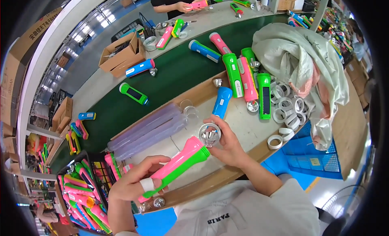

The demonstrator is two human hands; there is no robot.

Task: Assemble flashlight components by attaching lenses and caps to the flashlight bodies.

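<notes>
My left hand point(137, 179), with white tape round a finger, is wrapped around a pink and green flashlight body point(180, 167). The flashlight lies tilted over the worktable, its wide head up and to the right. Close to that head, my right hand point(229, 144) grips a round, shiny flashlight reflector point(210, 134) by its rim. Just beyond the right hand lies a blue flashlight point(222, 102). Stacked clear plastic lens sleeves point(150, 128) lie beyond the left hand. A small silver reflector point(159, 202) sits by the near edge, below my left wrist.
Several green and pink flashlights point(231, 76) stand by white rings point(283, 110) and a white sack point(300, 57) on the right. Beyond runs a green conveyor belt point(170, 84) with more flashlights. A full crate point(103, 181) stands left. Across the belt, another person's hands point(186, 7) hold a pink flashlight.
</notes>
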